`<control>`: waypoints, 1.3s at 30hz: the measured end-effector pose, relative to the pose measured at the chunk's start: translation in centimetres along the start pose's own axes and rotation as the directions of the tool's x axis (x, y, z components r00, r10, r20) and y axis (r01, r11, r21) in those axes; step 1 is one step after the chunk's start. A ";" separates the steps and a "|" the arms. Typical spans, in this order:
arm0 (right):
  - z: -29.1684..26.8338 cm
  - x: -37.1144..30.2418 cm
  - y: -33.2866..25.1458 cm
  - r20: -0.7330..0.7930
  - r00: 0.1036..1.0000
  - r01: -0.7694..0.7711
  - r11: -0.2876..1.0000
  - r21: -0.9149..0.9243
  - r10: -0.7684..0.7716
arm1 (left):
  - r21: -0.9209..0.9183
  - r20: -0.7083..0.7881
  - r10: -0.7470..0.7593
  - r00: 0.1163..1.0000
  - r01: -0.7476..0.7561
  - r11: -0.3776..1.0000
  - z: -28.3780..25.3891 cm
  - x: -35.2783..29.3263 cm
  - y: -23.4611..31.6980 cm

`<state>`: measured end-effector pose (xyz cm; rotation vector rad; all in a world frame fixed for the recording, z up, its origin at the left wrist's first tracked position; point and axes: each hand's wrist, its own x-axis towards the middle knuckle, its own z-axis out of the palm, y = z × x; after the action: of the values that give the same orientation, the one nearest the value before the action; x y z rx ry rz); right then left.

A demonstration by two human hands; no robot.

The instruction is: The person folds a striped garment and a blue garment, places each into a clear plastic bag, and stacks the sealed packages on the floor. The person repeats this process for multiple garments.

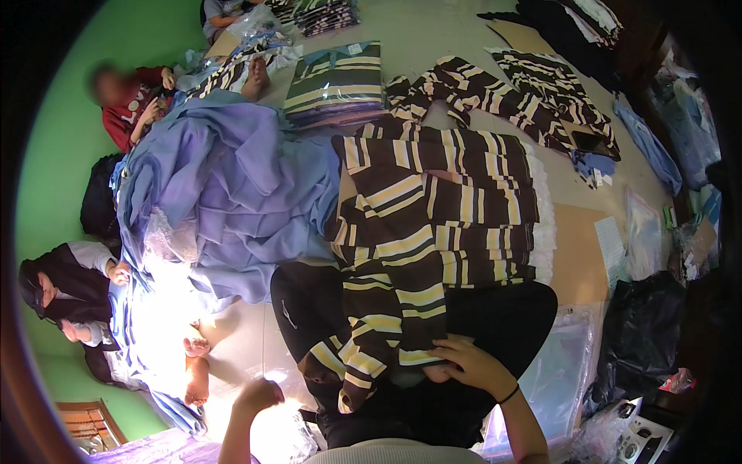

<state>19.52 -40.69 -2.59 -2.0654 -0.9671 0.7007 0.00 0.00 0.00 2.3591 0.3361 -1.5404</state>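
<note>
Across my lap lies a striped knit shirt [394, 255] in dark brown, yellow and white, its sleeves trailing toward me. My right hand [475, 365] rests on the cloth's near end, fingers stretched out and slightly spread. Off to the left, apart from the shirt, my left hand [259, 396] is raised with curled fingers; whatever it may hold is hidden. More shirts of the same pattern [491, 197] are layered just beyond my knees, on top of white sheets and brown cardboard [580, 255].
Blue-purple cloth [224, 185] is heaped at the left. Beyond it stands a stack of bagged, folded striped shirts [336, 81]. Co-workers [135, 104] sit along the green wall. Clear plastic bags [553, 375] and a black bag [638, 340] lie at my right.
</note>
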 end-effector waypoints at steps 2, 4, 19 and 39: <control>-0.1 0.3 0.0 0.006 1.000 -0.027 0.997 -0.067 0.027 | 0.025 0.021 0.153 0.988 -0.154 0.988 -1.0 -2.2 2.8; -0.4 1.1 -0.6 -0.067 0.995 0.060 0.991 -0.116 -0.068 | -0.084 -0.285 -0.006 0.959 -0.019 0.996 -4.1 -2.5 5.2; -12.0 15.5 -1.5 -0.406 0.882 0.143 0.683 0.716 0.241 | -0.509 -0.601 0.545 0.584 -0.806 0.302 -20.5 10.7 22.9; -16.9 28.1 4.9 -0.414 0.905 0.173 0.974 0.148 -0.098 | -0.325 -0.756 0.523 0.393 -0.919 0.222 -35.1 18.7 21.6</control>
<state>49.60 -26.72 -1.24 -1.8590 -0.7679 0.2575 44.78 -6.30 -1.19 1.6778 -0.1531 -0.1527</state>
